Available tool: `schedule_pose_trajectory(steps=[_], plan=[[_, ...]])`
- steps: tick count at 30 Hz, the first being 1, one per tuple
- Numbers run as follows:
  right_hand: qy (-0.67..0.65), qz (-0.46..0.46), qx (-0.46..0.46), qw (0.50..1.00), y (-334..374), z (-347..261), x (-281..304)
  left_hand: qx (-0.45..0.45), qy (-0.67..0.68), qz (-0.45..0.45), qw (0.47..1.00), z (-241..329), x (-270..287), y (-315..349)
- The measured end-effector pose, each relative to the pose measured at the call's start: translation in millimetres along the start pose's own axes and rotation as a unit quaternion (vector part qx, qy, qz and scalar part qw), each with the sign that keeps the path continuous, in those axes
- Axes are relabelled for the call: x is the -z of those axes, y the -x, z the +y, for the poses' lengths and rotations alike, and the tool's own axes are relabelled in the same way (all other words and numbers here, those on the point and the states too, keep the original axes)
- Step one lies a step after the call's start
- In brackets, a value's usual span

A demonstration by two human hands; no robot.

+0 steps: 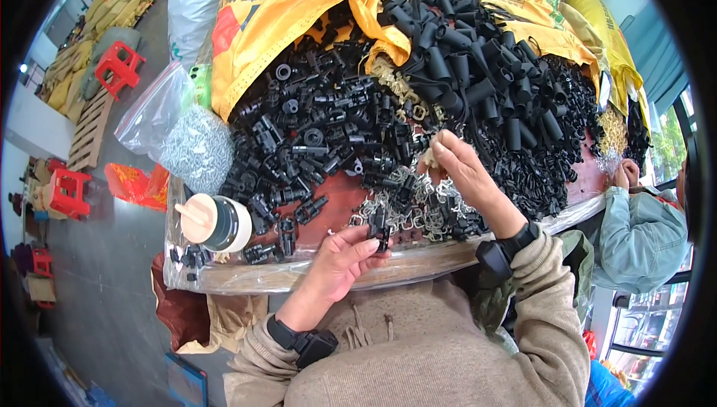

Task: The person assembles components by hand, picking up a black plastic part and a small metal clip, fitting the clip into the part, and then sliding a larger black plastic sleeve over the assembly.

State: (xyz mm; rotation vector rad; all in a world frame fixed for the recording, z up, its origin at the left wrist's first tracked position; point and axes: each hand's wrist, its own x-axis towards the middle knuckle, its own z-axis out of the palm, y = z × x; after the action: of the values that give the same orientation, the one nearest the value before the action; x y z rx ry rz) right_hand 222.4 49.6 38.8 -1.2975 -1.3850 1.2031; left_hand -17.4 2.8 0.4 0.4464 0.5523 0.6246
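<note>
My left hand (pixel 337 263) is closed around a small black plastic part (pixel 379 228), held upright just above the table's near edge. Farther to the right, my right hand (pixel 464 172) pinches a small cream-coloured piece (pixel 429 157) between thumb and fingertips; its exact shape is partly hidden. Below that hand lies a heap of silvery metal clips (pixel 429 202). Black plastic fittings (pixel 321 138) are piled beyond my left hand. Behind my right hand rises a mound of black tubes (pixel 478 63), with cream rings (pixel 396 82) at its left side.
A lidded cup (pixel 228 224) and a plastic bag of small metal pieces (pixel 198 149) stand at the table's left edge. Yellow woven sacks (pixel 299 4) line the back. At right, another person's hands (pixel 626 174) work near golden pieces (pixel 612 134). Red stools (pixel 69 192) stand on the floor.
</note>
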Motion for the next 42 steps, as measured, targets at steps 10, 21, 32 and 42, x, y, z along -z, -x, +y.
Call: schedule_pose_trajectory(steps=[10,21,32,42], plan=[[0.078,-0.129,0.126,0.981,29.5,2.0,-40.9,-0.024,0.006,0.025,0.999,-3.3,-0.4,-2.3],[0.111,-0.056,0.154,0.98,40.4,0.5,-70.3,-0.035,0.023,0.009,0.999,-5.4,2.3,-0.7],[0.058,-0.033,0.105,0.992,45.2,-1.7,-73.3,-0.037,0.027,0.015,0.999,-5.2,3.1,-1.1],[0.122,-0.008,0.121,0.985,53.0,8.8,-82.2,-0.032,0.02,0.012,0.999,-5.9,2.7,-0.5]])
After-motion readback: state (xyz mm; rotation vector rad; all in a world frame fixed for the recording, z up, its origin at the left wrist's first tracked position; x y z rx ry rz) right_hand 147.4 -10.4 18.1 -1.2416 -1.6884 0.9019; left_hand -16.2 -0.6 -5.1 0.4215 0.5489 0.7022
